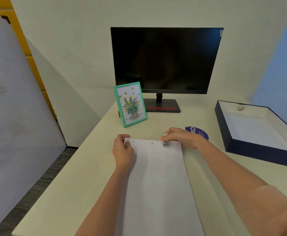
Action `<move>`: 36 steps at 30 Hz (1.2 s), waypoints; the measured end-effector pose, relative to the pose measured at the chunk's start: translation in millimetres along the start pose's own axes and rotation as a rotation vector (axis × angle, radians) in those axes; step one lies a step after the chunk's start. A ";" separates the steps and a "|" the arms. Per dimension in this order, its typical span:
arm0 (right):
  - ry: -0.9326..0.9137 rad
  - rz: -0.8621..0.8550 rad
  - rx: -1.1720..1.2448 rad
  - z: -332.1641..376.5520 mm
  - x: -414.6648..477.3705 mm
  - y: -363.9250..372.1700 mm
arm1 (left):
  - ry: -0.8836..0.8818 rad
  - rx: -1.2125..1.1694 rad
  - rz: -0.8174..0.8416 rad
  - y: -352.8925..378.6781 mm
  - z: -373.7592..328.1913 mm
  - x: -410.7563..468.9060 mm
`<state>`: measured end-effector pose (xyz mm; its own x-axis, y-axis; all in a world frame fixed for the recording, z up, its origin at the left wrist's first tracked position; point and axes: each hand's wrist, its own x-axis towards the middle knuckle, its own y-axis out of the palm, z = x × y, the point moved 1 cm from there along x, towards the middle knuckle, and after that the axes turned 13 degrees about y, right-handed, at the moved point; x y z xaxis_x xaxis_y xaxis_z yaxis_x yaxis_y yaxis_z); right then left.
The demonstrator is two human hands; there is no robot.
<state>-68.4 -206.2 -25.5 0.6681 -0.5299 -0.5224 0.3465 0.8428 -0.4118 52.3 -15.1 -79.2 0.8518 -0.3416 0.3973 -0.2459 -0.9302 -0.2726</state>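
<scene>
Left hand: the left hand [123, 150] pinched the top-left corner of the paper [158, 181], thumb on top, pinning the sheet to the counter [81, 176].
Paper: it lay flat and lengthwise in front of the person, its far edge running between the two hands.
Holes: two small holes [133, 142] showed along that far edge, left of the tool.
Hole punch: a small clear-and-metal hole punch [165, 143] sat astride the far edge, toward the right corner.
Right hand: the right hand [181, 138] gripped the hole punch from the right, its fingers closed around the tool's top.
Step in hand: it looked like punching the next hole in the row. To do it well, line the tool up with the two holes already there, push the edge fully into the slot, press straight down, and hold the corner firmly so the sheet cannot turn.
Position: the paper's top corners lay at each hand, and the hole punch was inside the right grip, well apart from the left.
</scene>
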 end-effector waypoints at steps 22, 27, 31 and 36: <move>0.043 0.026 0.005 -8.4 -17.7 -16.5 | 0.012 0.016 0.004 -2.0 -4.3 -0.9; 0.036 0.020 0.003 -6.7 -17.9 -17.5 | 0.009 0.012 0.003 -1.9 -4.7 -1.3; -0.032 -0.087 -0.004 -8.8 -11.6 -14.7 | 0.012 0.022 0.011 -2.2 -5.1 -1.4; -0.064 -0.113 -0.022 -7.2 -11.9 -12.3 | 0.010 0.021 0.020 -2.0 -3.0 -0.8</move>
<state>-85.4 -211.0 -19.6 0.6668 -0.6134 -0.4233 0.4077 0.7757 -0.4818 50.8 -13.4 -76.3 0.8419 -0.3618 0.4004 -0.2530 -0.9200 -0.2993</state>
